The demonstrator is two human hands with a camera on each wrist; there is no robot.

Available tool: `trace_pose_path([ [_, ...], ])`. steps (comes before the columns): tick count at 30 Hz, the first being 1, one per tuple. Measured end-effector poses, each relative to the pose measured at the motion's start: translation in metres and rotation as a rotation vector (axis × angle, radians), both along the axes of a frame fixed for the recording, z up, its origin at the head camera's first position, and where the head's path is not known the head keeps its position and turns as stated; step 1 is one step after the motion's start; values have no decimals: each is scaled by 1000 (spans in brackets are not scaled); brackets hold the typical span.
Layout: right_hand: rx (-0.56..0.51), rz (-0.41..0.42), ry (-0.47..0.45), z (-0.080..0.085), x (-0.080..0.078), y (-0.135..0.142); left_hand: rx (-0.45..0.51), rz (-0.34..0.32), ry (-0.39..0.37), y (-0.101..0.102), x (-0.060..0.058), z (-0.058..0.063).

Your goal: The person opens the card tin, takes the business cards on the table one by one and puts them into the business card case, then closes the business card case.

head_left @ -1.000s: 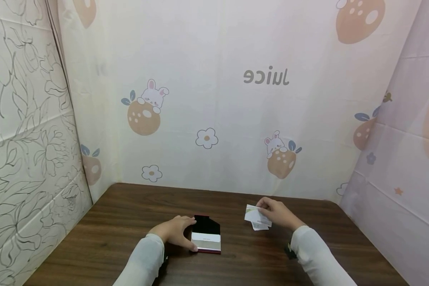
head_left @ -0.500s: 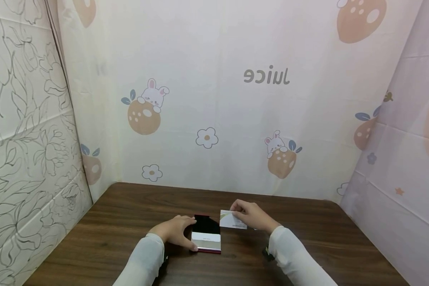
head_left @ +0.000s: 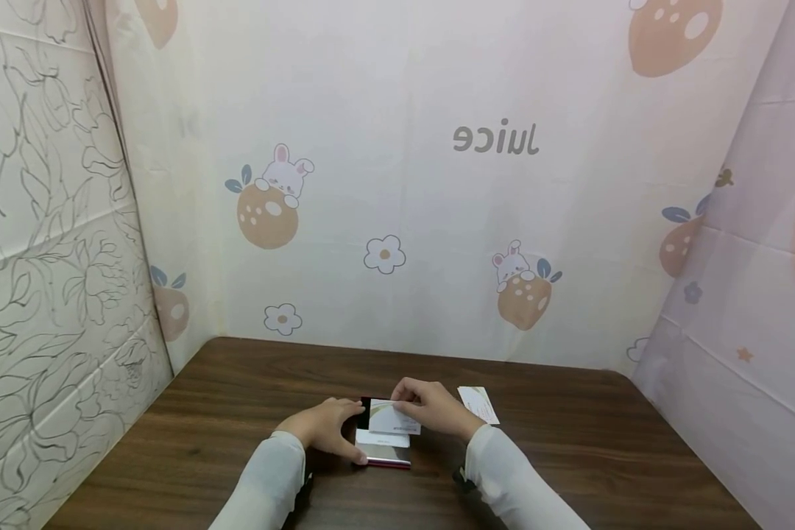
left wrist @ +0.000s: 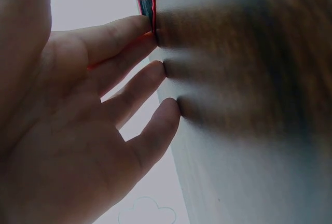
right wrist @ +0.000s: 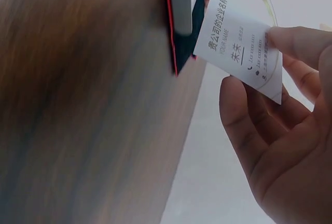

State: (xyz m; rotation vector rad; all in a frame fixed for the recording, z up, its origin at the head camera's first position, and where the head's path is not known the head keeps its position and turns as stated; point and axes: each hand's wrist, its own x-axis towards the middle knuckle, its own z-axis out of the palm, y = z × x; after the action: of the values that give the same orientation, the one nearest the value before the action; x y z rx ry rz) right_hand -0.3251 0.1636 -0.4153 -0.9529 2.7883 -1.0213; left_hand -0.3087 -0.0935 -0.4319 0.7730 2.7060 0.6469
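Observation:
An opened business card case (head_left: 384,454), silver in front with a black inner flap and red edging, lies on the table. A white card pokes out of its pocket. My left hand (head_left: 321,429) holds the case at its left side, thumb at the front corner and index finger farther back. In the left wrist view its other fingertips (left wrist: 169,109) rest on the tabletop. My right hand (head_left: 437,408) pinches a printed business card (right wrist: 238,40) between thumb and fingers, tilted above the black flap. Part of that flap is hidden behind the card.
More business cards (head_left: 478,405) lie on the brown wooden table (head_left: 570,456), right of the right hand. A printed curtain (head_left: 384,184) hangs along the table's back edge, with further curtains at both sides.
My right hand has carried the business card leftward from the loose cards to above the case, uncovering the cards left on the table. My left hand and the case have stayed put.

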Motion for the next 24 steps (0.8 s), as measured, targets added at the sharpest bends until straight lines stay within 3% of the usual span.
trace_pose_path([
  [17,33,63,46,-4,3,-16,-13,4,12,1,0,1],
  [24,49,49,12,-7,4,-17,-22,9,1,2,0,0],
])
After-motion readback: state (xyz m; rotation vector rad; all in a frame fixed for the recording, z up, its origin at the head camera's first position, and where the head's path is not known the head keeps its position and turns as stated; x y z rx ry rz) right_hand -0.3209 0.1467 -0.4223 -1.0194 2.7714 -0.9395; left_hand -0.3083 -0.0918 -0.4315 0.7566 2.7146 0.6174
